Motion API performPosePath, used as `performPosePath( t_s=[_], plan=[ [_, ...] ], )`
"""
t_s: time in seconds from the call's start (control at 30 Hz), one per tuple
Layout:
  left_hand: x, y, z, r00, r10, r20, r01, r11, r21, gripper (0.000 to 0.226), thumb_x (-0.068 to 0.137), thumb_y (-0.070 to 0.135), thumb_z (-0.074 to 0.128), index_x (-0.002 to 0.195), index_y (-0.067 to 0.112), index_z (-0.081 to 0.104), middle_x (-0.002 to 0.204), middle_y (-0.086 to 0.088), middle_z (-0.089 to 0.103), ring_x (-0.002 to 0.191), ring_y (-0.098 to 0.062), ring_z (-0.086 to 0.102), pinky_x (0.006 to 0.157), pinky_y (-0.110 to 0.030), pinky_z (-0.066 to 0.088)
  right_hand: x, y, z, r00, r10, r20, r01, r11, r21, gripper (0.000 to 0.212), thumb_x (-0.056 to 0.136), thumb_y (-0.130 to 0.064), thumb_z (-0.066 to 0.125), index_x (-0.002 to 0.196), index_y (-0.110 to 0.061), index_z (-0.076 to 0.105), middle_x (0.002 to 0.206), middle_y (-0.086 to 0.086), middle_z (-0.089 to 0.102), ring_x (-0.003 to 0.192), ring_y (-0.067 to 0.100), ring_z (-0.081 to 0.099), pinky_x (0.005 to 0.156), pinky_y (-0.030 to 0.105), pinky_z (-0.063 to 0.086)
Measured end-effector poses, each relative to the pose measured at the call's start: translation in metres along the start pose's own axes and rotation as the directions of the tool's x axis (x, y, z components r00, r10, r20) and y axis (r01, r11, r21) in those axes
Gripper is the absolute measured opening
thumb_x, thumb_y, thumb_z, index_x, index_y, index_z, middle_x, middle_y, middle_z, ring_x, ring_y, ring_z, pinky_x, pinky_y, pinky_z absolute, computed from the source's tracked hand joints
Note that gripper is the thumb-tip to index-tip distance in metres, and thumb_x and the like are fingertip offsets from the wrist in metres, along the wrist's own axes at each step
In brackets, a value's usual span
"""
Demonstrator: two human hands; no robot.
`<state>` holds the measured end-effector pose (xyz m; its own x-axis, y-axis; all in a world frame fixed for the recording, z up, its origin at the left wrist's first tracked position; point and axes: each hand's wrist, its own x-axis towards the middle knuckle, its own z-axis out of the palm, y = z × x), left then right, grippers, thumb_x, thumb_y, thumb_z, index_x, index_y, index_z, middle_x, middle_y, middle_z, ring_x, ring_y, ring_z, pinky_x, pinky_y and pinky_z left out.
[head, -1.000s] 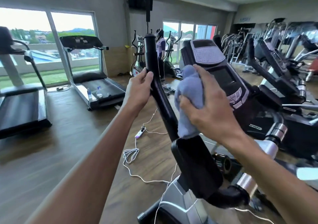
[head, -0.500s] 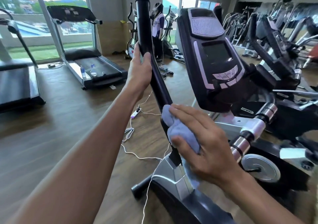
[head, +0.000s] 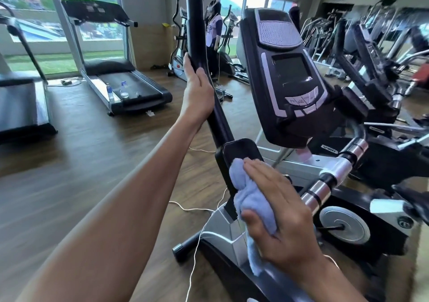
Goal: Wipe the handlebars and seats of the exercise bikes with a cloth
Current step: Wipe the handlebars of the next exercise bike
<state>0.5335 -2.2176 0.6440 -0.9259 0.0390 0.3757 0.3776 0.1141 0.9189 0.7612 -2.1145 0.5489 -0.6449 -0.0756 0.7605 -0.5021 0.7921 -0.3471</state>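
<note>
A tall black handlebar (head: 197, 30) of an exercise machine rises in the middle of the view. My left hand (head: 197, 92) grips its shaft about halfway up. Lower down, my right hand (head: 278, 218) presses a light blue cloth (head: 248, 197) against the black joint cover (head: 241, 150) at the handlebar's base, with the cloth's tail hanging over the machine's frame. The machine's console (head: 287, 74) with a dark screen stands just right of the handlebar. No seat is visible on this machine.
Two treadmills stand at the left by the windows, the nearer treadmill (head: 120, 85) with bottles on its deck. A white cable (head: 197, 236) trails over the wooden floor. A person (head: 213, 30) stands at the back. More machines (head: 371, 69) crowd the right.
My right hand slid the cloth down the handlebar, from beside the console to the joint cover at its base. My left hand kept its grip on the shaft.
</note>
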Motion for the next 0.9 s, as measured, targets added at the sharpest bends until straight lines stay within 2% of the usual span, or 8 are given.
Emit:
performPosePath(
  t_s=[0.23,0.43,0.53,0.6,0.67,0.73,0.83,0.9],
  plan=[
    [-0.002,0.003,0.003,0.999,0.019,-0.044,-0.020,1.000,-0.013,0.056,0.112,0.017,0.025,0.164,0.011,0.003,0.123,0.002,0.051,0.085,-0.010,0.051,0.079,-0.020,0.031,0.090,-0.005,0.015,0.982,0.190,-0.009,-0.190,0.982,0.000,0.048,0.094,-0.048,0.047,0.119,-0.016,0.072,0.119,-0.003,0.072,0.111,0.017,0.066,0.095,0.038,0.052],
    [-0.002,0.000,0.001,1.000,0.015,-0.007,-0.015,0.999,-0.028,0.058,0.112,0.020,0.025,0.165,0.018,0.000,0.096,0.020,0.049,0.070,0.005,0.053,0.072,-0.023,0.041,0.012,-0.010,0.002,0.990,0.140,-0.029,-0.138,0.988,0.069,0.052,0.100,-0.040,0.054,0.138,-0.005,0.060,0.143,0.001,0.060,0.137,0.016,0.053,0.111,0.042,0.045],
    [-0.001,0.000,0.001,1.000,0.015,0.020,-0.014,0.999,-0.036,0.058,0.113,0.019,0.024,0.164,0.018,-0.003,0.110,0.016,0.046,0.070,0.013,0.047,0.070,-0.019,0.037,0.031,-0.012,0.000,0.995,0.096,-0.008,-0.095,0.995,0.042,0.048,0.096,-0.040,0.056,0.130,-0.009,0.067,0.132,-0.002,0.066,0.126,0.014,0.059,0.106,0.037,0.048],
    [0.004,-0.002,-0.001,0.999,0.025,0.020,-0.024,0.998,-0.059,0.059,0.112,0.015,0.026,0.163,0.012,-0.002,0.115,0.007,0.047,0.071,0.006,0.049,0.079,-0.019,0.035,0.077,-0.010,0.009,0.990,0.137,0.038,-0.138,0.990,0.028,0.038,0.090,-0.043,0.054,0.112,-0.018,0.074,0.112,-0.007,0.071,0.107,0.013,0.064,0.095,0.037,0.051],
    [0.007,-0.005,-0.001,0.999,0.026,0.037,-0.023,0.998,-0.066,0.057,0.111,0.010,0.026,0.161,0.004,0.001,0.113,-0.007,0.055,0.078,-0.021,0.056,0.082,-0.028,0.041,0.113,-0.010,0.017,0.984,0.132,0.123,-0.121,0.989,-0.088,0.035,0.085,-0.049,0.052,0.092,-0.023,0.074,0.095,-0.008,0.070,0.094,0.015,0.062,0.086,0.040,0.050],
    [0.008,-0.009,-0.002,0.996,0.048,0.077,-0.043,0.997,-0.065,0.053,0.111,0.007,0.026,0.159,0.001,0.005,0.112,-0.017,0.057,0.085,-0.030,0.057,0.083,-0.027,0.047,0.113,-0.010,0.017,0.981,-0.005,0.194,0.026,0.994,-0.108,0.031,0.083,-0.045,0.056,0.088,-0.020,0.073,0.090,-0.006,0.069,0.090,0.017,0.061,0.083,0.041,0.050],
    [0.008,-0.012,-0.004,0.999,0.016,0.030,-0.013,0.997,-0.082,0.058,0.112,0.015,0.029,0.163,0.012,0.002,0.089,0.009,0.054,0.067,0.001,0.053,0.064,-0.012,0.040,0.085,-0.015,0.002,0.873,-0.327,0.361,0.337,0.941,0.036,0.024,0.080,-0.028,0.067,0.094,-0.010,0.076,0.097,0.002,0.071,0.097,0.025,0.064,0.091,0.039,0.051],
    [0.006,-0.009,-0.003,0.999,0.015,0.036,-0.011,0.992,-0.123,0.060,0.112,0.017,0.029,0.164,0.016,-0.001,0.102,0.013,0.053,0.068,0.008,0.047,0.066,-0.015,0.038,0.079,-0.003,-0.004,0.822,-0.414,0.391,0.396,0.909,0.130,0.027,0.080,-0.022,0.071,0.100,-0.005,0.077,0.104,0.005,0.073,0.106,0.026,0.066,0.097,0.040,0.050]
  ],
)
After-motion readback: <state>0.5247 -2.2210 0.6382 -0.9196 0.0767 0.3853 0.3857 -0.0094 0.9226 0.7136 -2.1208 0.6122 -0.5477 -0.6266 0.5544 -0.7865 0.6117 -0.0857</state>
